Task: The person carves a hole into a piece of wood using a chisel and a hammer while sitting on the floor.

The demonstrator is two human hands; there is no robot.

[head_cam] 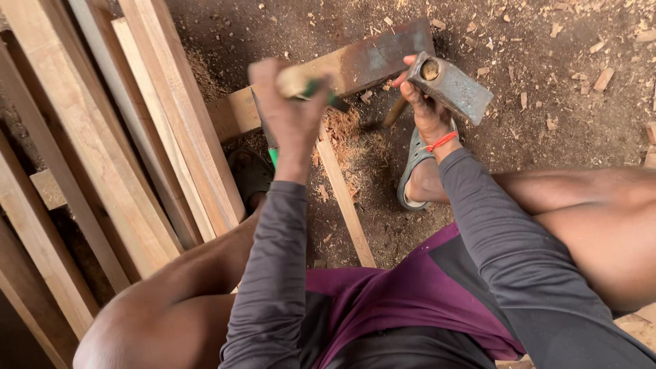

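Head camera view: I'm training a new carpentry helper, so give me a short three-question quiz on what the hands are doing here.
1. True or false: the right hand grips the metal axe head right at its head.
2. What does the left hand grip? A) a wooden tool handle B) a saw C) a rope
3. What lies on the dirt ground beneath both hands?

Key: 1 true; 2 A; 3 a thin wooden strip amid shavings.

Motion blurs the left hand (290, 113) and the chisel handle (301, 82) in its grip, whose blade is hidden beneath the fist.
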